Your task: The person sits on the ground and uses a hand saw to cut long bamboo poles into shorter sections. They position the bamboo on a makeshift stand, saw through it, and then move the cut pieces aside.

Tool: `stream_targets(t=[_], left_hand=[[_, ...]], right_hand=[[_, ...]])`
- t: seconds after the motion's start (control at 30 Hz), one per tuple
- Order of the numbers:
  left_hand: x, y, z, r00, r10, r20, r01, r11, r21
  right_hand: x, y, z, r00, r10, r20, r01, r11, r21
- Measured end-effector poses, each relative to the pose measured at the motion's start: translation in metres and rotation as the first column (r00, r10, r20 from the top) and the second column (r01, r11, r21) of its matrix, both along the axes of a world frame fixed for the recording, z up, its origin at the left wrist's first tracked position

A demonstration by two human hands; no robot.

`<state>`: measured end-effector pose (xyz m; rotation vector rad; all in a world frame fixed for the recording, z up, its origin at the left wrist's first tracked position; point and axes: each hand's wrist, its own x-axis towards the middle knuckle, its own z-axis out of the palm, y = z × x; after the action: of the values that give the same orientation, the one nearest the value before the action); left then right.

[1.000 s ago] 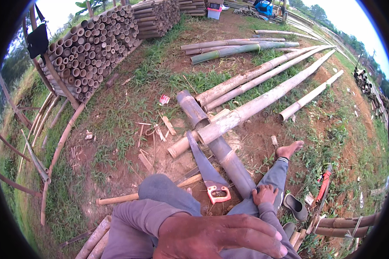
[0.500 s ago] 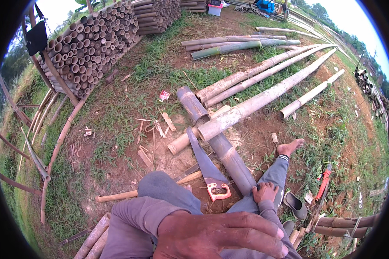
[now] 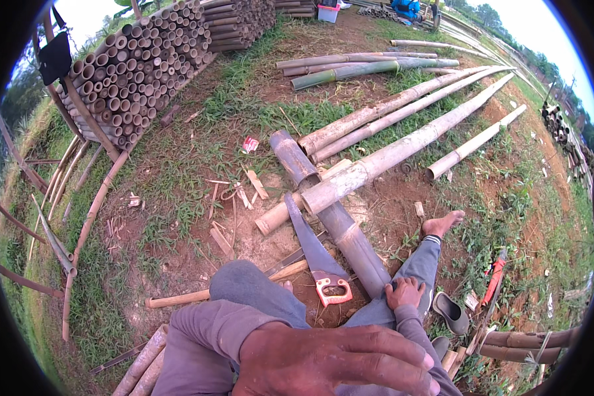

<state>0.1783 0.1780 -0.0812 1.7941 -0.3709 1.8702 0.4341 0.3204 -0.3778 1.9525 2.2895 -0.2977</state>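
Note:
My left hand (image 3: 333,360) is raised close in front of me, back up. Its fingers are loosely bent and a little apart, and nothing shows in them; the palm side is hidden. My right hand (image 3: 406,292) lies on my right leg with its fingers spread. A handsaw (image 3: 313,254) with an orange handle leans near my knees, its blade tip against a short bamboo piece (image 3: 280,216). Beside it a dark, thick bamboo (image 3: 353,244) lies on the ground, with a notch cut in it. A long pale bamboo pole (image 3: 369,168) rests across that one.
Several bamboo poles (image 3: 402,109) lie ahead. A large bamboo stack (image 3: 129,79) stands at far left. A wooden handle (image 3: 178,300) lies by my left knee. A grey shoe (image 3: 451,313) and an orange-red object (image 3: 495,280) lie right. Wood scraps (image 3: 257,185) are scattered about.
The fingers of my left hand have shifted slightly and bend a little more. My right hand, the saw and the bamboo stay where they were.

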Motion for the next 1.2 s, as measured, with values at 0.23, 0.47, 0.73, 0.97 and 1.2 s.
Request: stream_targets(t=[0.23,0.47,0.73,0.97,1.2], left_hand=[[-0.002,-0.002,0.005,0.998,-0.032,-0.045,0.03,0.999,-0.042],[-0.009,0.005,0.009,0.996,0.056,-0.066,-0.055,0.998,0.019],[-0.008,0.001,0.007,0.999,0.019,-0.035,-0.02,0.999,-0.028],[-0.011,0.016,0.007,0.979,-0.202,0.015,0.202,0.977,-0.073],[-0.013,0.002,0.015,0.98,-0.201,-0.008,0.193,0.949,-0.249]], right_hand=[[0.0,0.0,-0.002,1.0,0.004,-0.018,-0.004,1.0,0.018],[0.0,0.0,-0.001,1.0,0.004,-0.015,-0.004,1.0,0.023],[-0.004,0.001,0.001,1.0,0.01,0.0,-0.01,1.0,0.001],[-0.007,0.0,0.005,1.0,0.006,0.02,-0.005,1.0,-0.029],[-0.002,0.002,0.001,0.998,0.003,0.055,0.0,0.999,-0.044]])
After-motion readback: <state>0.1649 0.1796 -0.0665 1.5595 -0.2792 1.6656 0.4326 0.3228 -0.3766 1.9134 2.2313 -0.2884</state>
